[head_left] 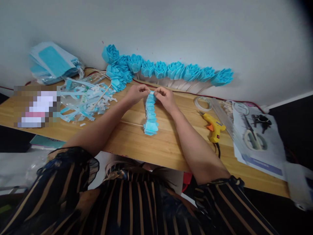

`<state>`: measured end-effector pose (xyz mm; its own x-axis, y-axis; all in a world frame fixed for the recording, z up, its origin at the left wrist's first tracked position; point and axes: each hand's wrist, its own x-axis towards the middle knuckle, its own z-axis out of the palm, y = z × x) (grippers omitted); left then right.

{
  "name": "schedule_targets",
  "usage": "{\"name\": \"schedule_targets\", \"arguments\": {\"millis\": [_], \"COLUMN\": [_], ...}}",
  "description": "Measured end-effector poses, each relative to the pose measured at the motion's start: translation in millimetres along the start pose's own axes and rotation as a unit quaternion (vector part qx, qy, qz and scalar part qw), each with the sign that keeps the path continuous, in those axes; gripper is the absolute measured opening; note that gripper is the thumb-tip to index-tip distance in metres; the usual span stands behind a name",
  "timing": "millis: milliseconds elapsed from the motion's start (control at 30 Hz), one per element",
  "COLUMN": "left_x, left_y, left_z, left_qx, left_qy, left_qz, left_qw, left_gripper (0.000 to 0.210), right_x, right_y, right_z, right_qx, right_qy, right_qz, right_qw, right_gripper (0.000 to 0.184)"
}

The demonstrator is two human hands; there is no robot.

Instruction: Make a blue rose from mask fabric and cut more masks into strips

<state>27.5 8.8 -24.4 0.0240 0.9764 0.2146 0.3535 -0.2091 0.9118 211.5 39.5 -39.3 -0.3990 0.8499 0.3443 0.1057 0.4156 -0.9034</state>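
Note:
A strip of overlapping blue petals (151,111) runs down the middle of the table toward me. My left hand (137,93) pinches its far end from the left. From the right, my right hand (165,98) pinches the same end, close to the other fingertips. Petals at the near end bunch up beside a thin wooden stick (132,123), which points left; whether the two are joined I cannot tell. Beyond my hands, a row of finished blue flowers (160,70) on thin sticks leans along the wall.
Blue and white scraps (83,101) lie heaped at left, below a bagged stack of face masks (52,62). On the right are a tape roll (203,103), a yellow glue gun (213,126) with a cord, scissors (254,138) and keys (262,119) on papers.

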Motion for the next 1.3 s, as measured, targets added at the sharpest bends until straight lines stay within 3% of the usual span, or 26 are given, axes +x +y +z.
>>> {"name": "schedule_targets", "arguments": {"millis": [333,667,1033,1300], "left_x": [-0.2,1.2,-1.0,-1.3], "left_y": [0.8,-2.9,3.6,-1.0], "left_z": [-1.5,-1.4,-1.9,0.4], "left_qx": [-0.01,-0.012,-0.056,-0.014], "left_qy": [0.002,0.011,-0.009,0.007], "left_qz": [-0.015,-0.017,-0.036,-0.03], "left_qw": [1.0,1.0,0.998,0.999], "left_gripper": [0.011,0.012,0.018,0.019], "right_x": [-0.9,-2.0,-0.1,-1.5], "right_y": [0.5,0.3,2.2,1.0], "right_z": [-1.0,-5.4,-0.1,1.9], "right_qx": [-0.003,0.043,0.01,0.001], "right_qy": [0.019,0.018,0.028,0.012], "right_qz": [0.008,0.031,0.015,0.009], "right_qw": [1.0,0.998,0.999,1.0], "right_gripper": [0.013,0.034,0.019,0.019]}}
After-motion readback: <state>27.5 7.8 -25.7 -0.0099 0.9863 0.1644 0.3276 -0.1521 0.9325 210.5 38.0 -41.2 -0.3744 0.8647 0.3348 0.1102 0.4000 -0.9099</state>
